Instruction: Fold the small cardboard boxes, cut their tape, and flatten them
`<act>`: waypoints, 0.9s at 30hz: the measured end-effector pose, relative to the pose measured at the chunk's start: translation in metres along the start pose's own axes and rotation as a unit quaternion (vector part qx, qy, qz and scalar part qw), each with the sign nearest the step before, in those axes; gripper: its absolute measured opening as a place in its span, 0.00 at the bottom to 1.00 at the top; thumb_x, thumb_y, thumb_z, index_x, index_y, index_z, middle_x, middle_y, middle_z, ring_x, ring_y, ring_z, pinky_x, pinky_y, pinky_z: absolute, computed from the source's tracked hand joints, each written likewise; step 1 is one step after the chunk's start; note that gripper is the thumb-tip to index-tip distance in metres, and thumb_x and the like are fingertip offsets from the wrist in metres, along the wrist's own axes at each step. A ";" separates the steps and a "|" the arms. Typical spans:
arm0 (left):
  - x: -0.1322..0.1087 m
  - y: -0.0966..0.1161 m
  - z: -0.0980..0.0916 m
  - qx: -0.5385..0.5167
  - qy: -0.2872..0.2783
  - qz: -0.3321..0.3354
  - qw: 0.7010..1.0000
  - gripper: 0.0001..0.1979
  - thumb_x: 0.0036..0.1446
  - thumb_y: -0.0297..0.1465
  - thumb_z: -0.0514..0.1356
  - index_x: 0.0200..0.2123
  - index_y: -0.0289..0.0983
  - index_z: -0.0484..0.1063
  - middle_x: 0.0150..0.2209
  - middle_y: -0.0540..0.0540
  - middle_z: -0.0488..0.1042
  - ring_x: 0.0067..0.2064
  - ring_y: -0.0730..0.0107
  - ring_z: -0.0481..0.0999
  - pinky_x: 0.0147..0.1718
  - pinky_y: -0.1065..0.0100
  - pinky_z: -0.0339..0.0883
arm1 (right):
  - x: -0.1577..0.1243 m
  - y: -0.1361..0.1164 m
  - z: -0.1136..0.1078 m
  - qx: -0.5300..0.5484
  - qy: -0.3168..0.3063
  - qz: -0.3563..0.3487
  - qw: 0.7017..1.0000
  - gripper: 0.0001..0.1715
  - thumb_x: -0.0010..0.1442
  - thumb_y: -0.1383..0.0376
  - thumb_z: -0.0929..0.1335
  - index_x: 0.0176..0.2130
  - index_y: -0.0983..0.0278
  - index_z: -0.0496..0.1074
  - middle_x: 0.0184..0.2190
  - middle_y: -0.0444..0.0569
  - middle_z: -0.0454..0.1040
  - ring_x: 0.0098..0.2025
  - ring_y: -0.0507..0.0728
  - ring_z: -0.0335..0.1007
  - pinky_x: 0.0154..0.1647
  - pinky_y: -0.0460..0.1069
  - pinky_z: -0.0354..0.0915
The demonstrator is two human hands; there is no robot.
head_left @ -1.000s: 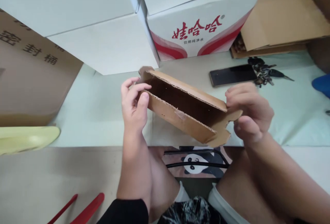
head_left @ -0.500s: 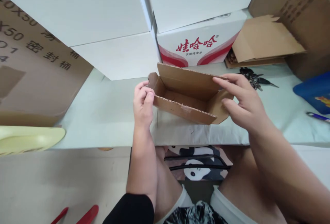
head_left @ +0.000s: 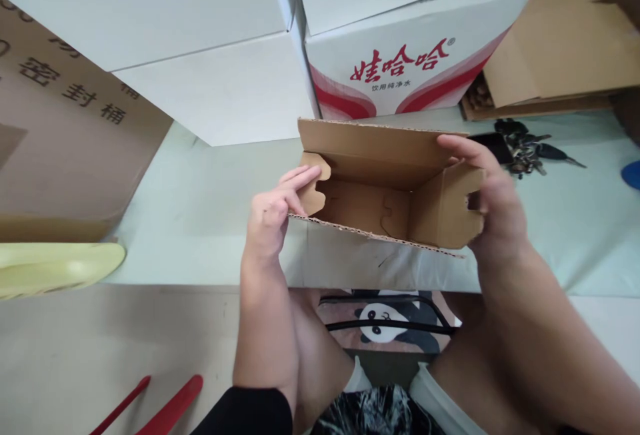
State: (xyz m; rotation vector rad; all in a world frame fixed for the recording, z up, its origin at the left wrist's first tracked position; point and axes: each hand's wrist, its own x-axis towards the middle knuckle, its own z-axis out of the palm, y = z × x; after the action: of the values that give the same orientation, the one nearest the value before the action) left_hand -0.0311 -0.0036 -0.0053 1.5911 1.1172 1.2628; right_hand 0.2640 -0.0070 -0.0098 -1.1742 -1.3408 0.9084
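Note:
A small brown cardboard box (head_left: 375, 153) is held with its open top toward me, near the front of the table. Its long back flap stands up, and I can see into its bare inside. At the left end, my left hand (head_left: 270, 221) grips the box, with fingers pressing the notched left flap (head_left: 314, 185) inward. My right hand (head_left: 503, 211) grips the right end, its index finger on the back flap's corner and its other fingers partly hidden behind the notched right flap (head_left: 457, 211).
Behind the box stand white cartons (head_left: 215, 95) and a carton with red lettering (head_left: 415, 68). Flattened cardboard (head_left: 565, 55) and a bunch of keys (head_left: 525, 148) lie at the right. A large brown carton (head_left: 75, 148) and a yellow-green object (head_left: 60, 265) are on the left.
The box has tilted so its inside faces me more. My left fingers have moved onto the left flap, now folded inward; my right hand has shifted around the right end.

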 end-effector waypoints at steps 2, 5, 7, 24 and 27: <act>0.001 -0.003 0.001 0.005 -0.004 0.004 1.000 0.34 0.57 0.65 0.58 0.16 0.43 0.69 0.52 0.42 0.84 0.68 0.45 0.71 0.71 0.39 0.58 | 0.000 0.001 -0.003 0.111 0.009 0.054 0.992 0.35 0.54 0.40 0.65 0.53 0.55 0.77 0.46 0.53 0.81 0.47 0.68 0.80 0.48 0.63 0.75; 0.003 -0.007 0.004 0.012 -0.008 0.007 1.000 0.34 0.54 0.65 0.60 0.16 0.42 0.67 0.54 0.41 0.83 0.68 0.45 0.70 0.71 0.39 0.59 | -0.001 0.004 -0.010 0.152 0.024 0.096 0.983 0.31 0.46 0.45 0.71 0.47 0.55 0.79 0.44 0.51 0.81 0.45 0.67 0.79 0.47 0.62 0.74; 0.005 -0.007 0.006 0.005 -0.002 0.006 1.000 0.32 0.55 0.62 0.63 0.16 0.42 0.66 0.54 0.41 0.83 0.68 0.45 0.70 0.71 0.39 0.58 | -0.002 0.009 -0.014 0.146 0.030 0.104 0.983 0.30 0.44 0.48 0.73 0.46 0.55 0.79 0.45 0.51 0.82 0.45 0.66 0.79 0.48 0.61 0.73; 0.004 -0.010 0.007 -0.020 -0.044 0.012 0.999 0.32 0.52 0.60 0.66 0.16 0.42 0.64 0.56 0.44 0.82 0.68 0.47 0.69 0.72 0.42 0.56 | 0.000 0.009 -0.009 0.204 -0.006 0.003 0.979 0.29 0.51 0.47 0.68 0.48 0.53 0.84 0.51 0.47 0.80 0.58 0.70 0.73 0.67 0.66 0.62; 0.003 -0.009 0.008 -0.018 -0.079 0.017 0.997 0.32 0.52 0.62 0.65 0.17 0.42 0.65 0.59 0.43 0.80 0.70 0.47 0.66 0.73 0.41 0.53 | -0.003 0.014 -0.007 0.148 -0.017 -0.027 0.988 0.28 0.55 0.53 0.70 0.54 0.48 0.80 0.55 0.42 0.79 0.64 0.67 0.69 0.72 0.64 0.58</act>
State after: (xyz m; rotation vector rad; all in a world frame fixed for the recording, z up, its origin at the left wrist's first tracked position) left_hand -0.0246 0.0011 -0.0149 1.6583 0.9676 1.1517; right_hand 0.2733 -0.0072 -0.0230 -0.8931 -1.2106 1.0510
